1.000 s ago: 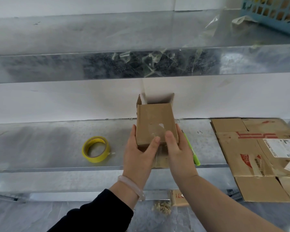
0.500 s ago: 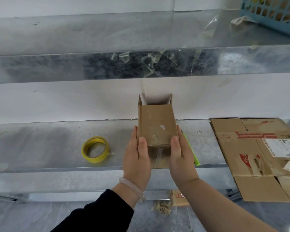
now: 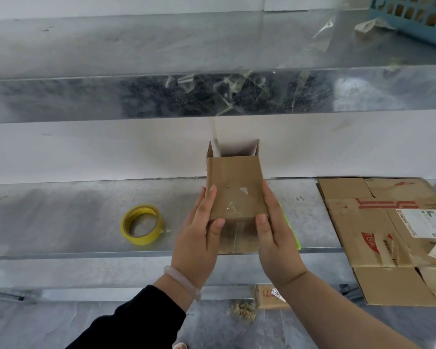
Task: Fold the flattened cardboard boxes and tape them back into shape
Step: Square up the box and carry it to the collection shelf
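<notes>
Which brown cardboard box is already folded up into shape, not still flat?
The small brown cardboard box held between the left hand and right hand, its far end open. The larger red-printed cardboard box at right lies flattened on the metal shelf.

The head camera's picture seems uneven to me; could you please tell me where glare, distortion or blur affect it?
Head view: bright glare washes the upper galvanised metal shelf at right; wide-angle distortion bows the lower metal shelf's front edge; the small brown cardboard box, held between left hand and right hand, is fairly sharp, as is the yellow tape roll; the blue plastic basket is soft.
</notes>
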The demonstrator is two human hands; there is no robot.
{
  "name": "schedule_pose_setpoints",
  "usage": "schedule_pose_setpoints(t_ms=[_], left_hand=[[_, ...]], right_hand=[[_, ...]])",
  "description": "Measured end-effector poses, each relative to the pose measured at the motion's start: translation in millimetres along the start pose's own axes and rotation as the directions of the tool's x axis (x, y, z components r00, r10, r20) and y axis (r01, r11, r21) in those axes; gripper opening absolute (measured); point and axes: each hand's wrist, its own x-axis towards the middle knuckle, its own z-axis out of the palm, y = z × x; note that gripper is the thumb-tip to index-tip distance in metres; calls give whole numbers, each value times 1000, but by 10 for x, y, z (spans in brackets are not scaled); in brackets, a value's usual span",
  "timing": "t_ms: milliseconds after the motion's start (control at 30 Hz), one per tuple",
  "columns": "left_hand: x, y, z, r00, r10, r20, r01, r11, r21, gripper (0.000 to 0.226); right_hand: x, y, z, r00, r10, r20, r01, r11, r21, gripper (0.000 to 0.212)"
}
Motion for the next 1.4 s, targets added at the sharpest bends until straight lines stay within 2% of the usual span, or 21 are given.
schedule_pose_setpoints(t_ms=[167, 300, 367, 433, 500, 533, 600, 667, 767, 833, 867, 933, 1033, 1133, 1200, 1300, 1400], left_hand=[[-27, 68, 26, 993, -118, 1, 118, 992, -41, 56], [69, 86, -137, 993, -69, 91, 74, 996, -53, 65], [105, 132, -231, 992, -52, 111, 59, 996, -68, 68], [92, 204, -299, 997, -66, 49, 72, 988, -139, 58], [74, 277, -353, 990, -132, -48, 121, 973, -194, 44], [62, 304, -383, 977, -206, -61, 187, 955, -230, 40], [37, 339, -449, 939, -343, -29, 317, 896, -312, 47], [6, 377, -498, 903, -430, -4, 386, 814, -435, 49], [-57, 372, -544, 842, -538, -25, 412, 674, -613, 34], [-87, 327, -574, 814, -580, -13, 442, 634, -635, 29], [-103, 310, -586, 812, -584, -14, 456, 648, -610, 27], [-132, 254, -601, 828, -559, -53, 476, 749, -460, 30], [-123, 118, -652, 892, -452, 7, 447, 881, -154, 57], [-7, -62, -661, 909, -404, 104, 397, 914, 81, 59], [92, -108, -650, 917, -373, 139, 348, 921, 173, 58], [212, -163, -640, 930, -350, 115, 316, 917, 242, 60], [268, -220, -637, 962, -222, 156, 170, 941, 291, 68]], right_hand=[[-30, -61, 33, 990, 132, 50, -139, 974, 179, 50], [-2, -211, -41, 973, 206, 103, -222, 960, 173, 58], [20, -295, -64, 977, 174, 122, -196, 959, 206, 58], [46, -390, -122, 982, 111, 150, -139, 972, 189, 64], [63, -494, -221, 984, 37, 173, -46, 998, 47, 77], [58, -545, -270, 988, -5, 156, 21, 995, -98, 81], [1, -590, -345, 987, -149, 58, 160, 899, -408, 83], [-103, -591, -373, 970, -218, -103, 133, 840, -526, 83], [-235, -522, -353, 958, -153, -244, 32, 898, -440, 81], [-250, -462, -311, 968, -14, -252, -55, 963, -264, 76], [-235, -437, -285, 968, 70, -240, -112, 980, -166, 72], [-171, -406, -237, 959, 174, -224, -195, 978, -76, 63], [7, -419, -220, 950, 224, -219, -249, 964, -96, 46], [247, -413, -235, 946, 275, -172, -302, 941, -157, 34], [402, -404, -234, 942, 309, -128, -331, 917, -221, 42], [567, -396, -189, 917, 398, 19, -367, 863, -346, 65], [604, -352, -137, 902, 419, 103, -328, 822, -466, 74]])
